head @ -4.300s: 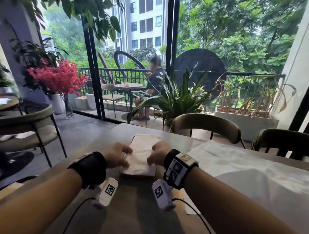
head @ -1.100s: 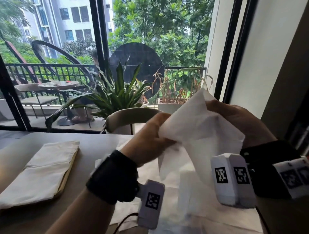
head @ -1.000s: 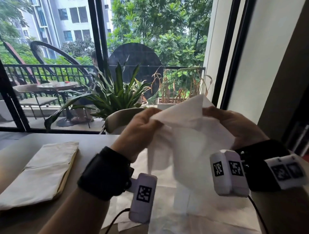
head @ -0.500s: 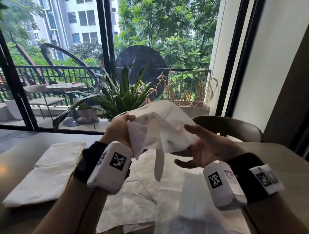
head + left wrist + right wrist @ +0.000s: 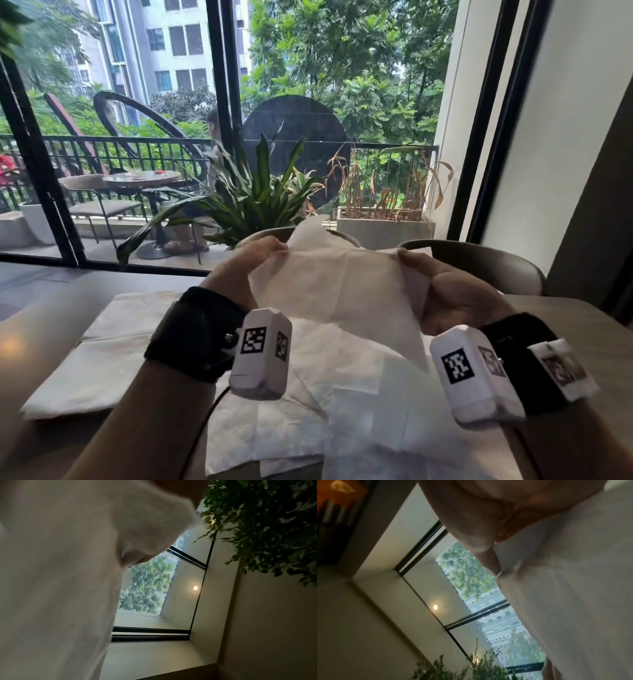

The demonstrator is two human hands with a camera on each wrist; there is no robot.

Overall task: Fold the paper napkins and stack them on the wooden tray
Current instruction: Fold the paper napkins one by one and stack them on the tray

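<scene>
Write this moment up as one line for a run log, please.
stage: opening a napkin to fold | left hand: pinches napkin | right hand: holds its other edge | napkin: in the air above loose napkins | folded napkins: at left

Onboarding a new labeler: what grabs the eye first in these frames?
The white napkin held up mid-frame between the left hand and right hand, above loose unfolded napkins on the table. At left lies the folded stack; behind, a leafy potted plant against the big window.
</scene>
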